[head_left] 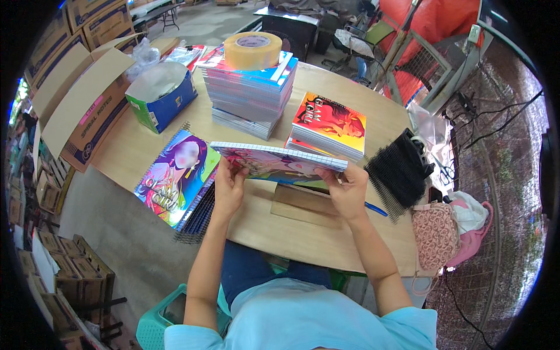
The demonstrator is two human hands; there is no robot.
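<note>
While the left hand (232, 189) and right hand (345, 189) hold a book (275, 165), perhaps evening its half-hidden pages, the next move likely needs black coils (398, 169) at three o'clock.

- Some fingers of the right hand (348, 189) are hidden behind the thin, bright paper notebook (274, 163).
- Past those fingers, it covers part of the red-and-yellow paper notebook pile (335, 125).
- Beside them, the hand hides one end of the thin blue pen (377, 209).
- Far beyond the left hand (231, 188)'s fingers, brown cardboard boxes (108, 26) get cut off.
</note>
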